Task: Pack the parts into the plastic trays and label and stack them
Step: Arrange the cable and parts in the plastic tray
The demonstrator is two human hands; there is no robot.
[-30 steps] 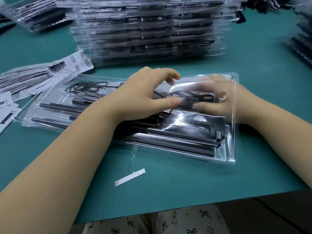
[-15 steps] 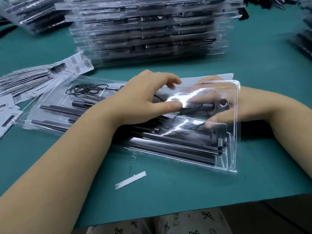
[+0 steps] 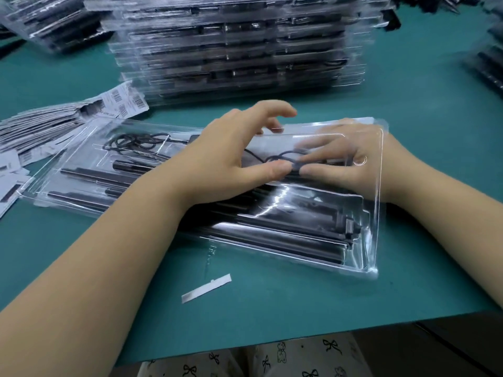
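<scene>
Nearest, a patterned cloth [image 3: 272, 360] shows below the table edge, and a small white strip [image 3: 206, 288] lies on the green table [image 3: 299, 308], just in front of the clear plastic tray [image 3: 377, 213]. The tray lies open across the middle of the table; black rods [image 3: 272, 235] fill its near channels. The clear lid [image 3: 379, 148] at its right end is raised and covers the right hand [image 3: 343, 164], seen through the plastic with fingers extended toward a black cord [image 3: 275, 159]; whether they grasp it cannot be told. The left hand [image 3: 231, 159] rests over the tray's middle, fingers loosely curved, its thumb tip on the cord close to the right fingertips. A second coil of cord [image 3: 136, 140] lies in the tray's far left pocket. Left of the tray, barcode labels [image 3: 54, 123] lie fanned in a pile. Beyond, a tall stack of filled trays [image 3: 239, 47] stands, with further stacks [image 3: 54, 23] at the far left and right edges.
</scene>
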